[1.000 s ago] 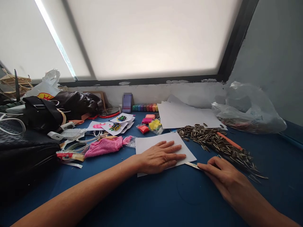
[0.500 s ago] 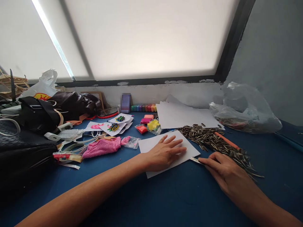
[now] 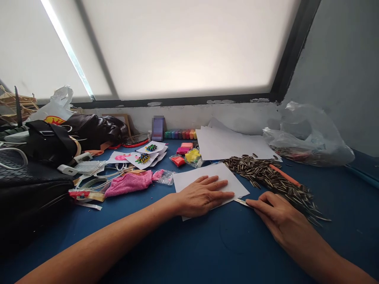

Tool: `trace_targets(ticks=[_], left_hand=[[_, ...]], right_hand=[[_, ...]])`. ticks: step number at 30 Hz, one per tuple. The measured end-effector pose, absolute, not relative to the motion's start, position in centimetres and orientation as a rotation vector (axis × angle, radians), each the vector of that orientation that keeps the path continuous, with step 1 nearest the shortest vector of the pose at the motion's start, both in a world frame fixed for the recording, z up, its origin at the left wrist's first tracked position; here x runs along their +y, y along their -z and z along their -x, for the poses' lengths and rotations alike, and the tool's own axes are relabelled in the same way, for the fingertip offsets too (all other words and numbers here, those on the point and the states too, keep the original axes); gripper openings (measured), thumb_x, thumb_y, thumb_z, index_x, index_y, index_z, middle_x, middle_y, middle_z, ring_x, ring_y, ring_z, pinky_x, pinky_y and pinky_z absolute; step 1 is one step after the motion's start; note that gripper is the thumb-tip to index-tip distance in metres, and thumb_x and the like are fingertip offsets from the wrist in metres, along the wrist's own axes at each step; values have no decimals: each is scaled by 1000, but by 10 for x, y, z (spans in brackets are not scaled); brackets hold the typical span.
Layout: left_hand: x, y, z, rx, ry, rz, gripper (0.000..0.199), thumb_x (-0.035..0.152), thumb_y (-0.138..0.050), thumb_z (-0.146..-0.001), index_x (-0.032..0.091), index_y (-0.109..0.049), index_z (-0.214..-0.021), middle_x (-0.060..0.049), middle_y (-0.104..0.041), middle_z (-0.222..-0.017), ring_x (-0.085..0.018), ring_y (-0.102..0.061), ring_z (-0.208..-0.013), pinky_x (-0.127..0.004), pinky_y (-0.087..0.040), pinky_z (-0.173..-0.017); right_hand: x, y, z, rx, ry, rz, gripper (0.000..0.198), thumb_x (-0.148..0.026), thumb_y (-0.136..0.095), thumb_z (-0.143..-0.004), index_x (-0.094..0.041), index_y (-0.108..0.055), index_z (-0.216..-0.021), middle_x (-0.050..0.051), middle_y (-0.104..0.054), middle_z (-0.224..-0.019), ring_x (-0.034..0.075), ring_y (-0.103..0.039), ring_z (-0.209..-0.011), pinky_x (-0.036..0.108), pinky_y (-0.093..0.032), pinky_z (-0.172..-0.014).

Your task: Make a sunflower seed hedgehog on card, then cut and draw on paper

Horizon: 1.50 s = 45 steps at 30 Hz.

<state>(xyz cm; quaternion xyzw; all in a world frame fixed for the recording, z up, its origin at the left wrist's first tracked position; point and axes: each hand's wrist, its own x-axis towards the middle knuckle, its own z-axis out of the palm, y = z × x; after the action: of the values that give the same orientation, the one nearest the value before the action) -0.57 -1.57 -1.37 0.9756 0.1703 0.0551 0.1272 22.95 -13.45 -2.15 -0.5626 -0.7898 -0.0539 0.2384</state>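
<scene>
My left hand (image 3: 204,194) lies flat on a white sheet of paper (image 3: 189,177), its fingers stretched out and pressing it to the blue table. Pinched between the thumb and fingers of my right hand (image 3: 271,213) is a thin, pale metallic blade (image 3: 241,202). Its tip meets the paper's lower right edge, near the corner, where the edge looks slightly lifted. Most of the blade's far end is hidden by my fingers. Just beyond my right hand lies a heap of striped sunflower seeds (image 3: 254,171), with an orange stick (image 3: 284,176) on top.
White sheets (image 3: 233,144) and a clear plastic bag (image 3: 314,138) lie behind the seeds. Packets of coloured clay (image 3: 193,156) sit beyond the paper. Leftward are a pink cloth (image 3: 128,184), decorated cards (image 3: 145,158), cables and black bags (image 3: 32,193).
My right hand has slid the blade slightly left along the paper's edge. My left hand has shifted a little downward, still flat on the sheet.
</scene>
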Motion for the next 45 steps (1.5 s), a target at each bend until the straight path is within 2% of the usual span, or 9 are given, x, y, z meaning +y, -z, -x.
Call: trace_targets(ticks=[6,15,22,34,39,45], left_hand=[[-15,12,6,468,-117,-2850,44,42,-24,-102,38,-36,-144,1,-21,-157,-28,-16,-145,-49,-13,-117],[-15,11,6,471,-81,-2870,44,40,-23,-102,37,-34,-145,1,-18,-158,-27,-13,-146,-47,-12,-117],[-16,10,5,493,-89,-2849,46,44,-19,-102,37,-37,-144,1,-21,-157,-27,-14,-146,-47,-12,-117],[-18,11,6,497,-118,-2840,44,42,-21,-102,38,-36,-144,3,-20,-157,-26,-13,-146,-47,-12,-117],[-17,11,6,473,-112,-2846,45,42,-21,-102,36,-36,-144,1,-20,-158,-27,-13,-146,-48,-12,-117],[-19,9,6,501,-125,-2818,45,44,-20,-102,37,-38,-143,2,-21,-157,-26,-14,-146,-47,-12,-117]], right_hand=[[-133,25,-231,-2177,155,1543,45,-41,-30,-100,-24,-71,-108,6,-57,-82,18,-59,-71,28,-51,-58],[-134,30,-234,-2224,153,1520,41,-35,-30,-101,-24,-68,-111,6,-54,-85,17,-56,-73,27,-50,-59],[-134,31,-232,-2229,147,1533,39,-32,-32,-101,-22,-66,-115,7,-54,-87,18,-56,-74,29,-50,-60],[-134,28,-229,-2218,116,1501,40,-33,-31,-101,-23,-68,-113,6,-56,-84,16,-58,-70,26,-49,-57],[-134,29,-228,-2207,108,1496,40,-34,-31,-101,-23,-68,-111,6,-55,-84,16,-56,-69,25,-49,-56],[-133,30,-226,-2238,112,1466,37,-29,-32,-100,-25,-66,-114,6,-55,-85,17,-57,-73,27,-51,-60]])
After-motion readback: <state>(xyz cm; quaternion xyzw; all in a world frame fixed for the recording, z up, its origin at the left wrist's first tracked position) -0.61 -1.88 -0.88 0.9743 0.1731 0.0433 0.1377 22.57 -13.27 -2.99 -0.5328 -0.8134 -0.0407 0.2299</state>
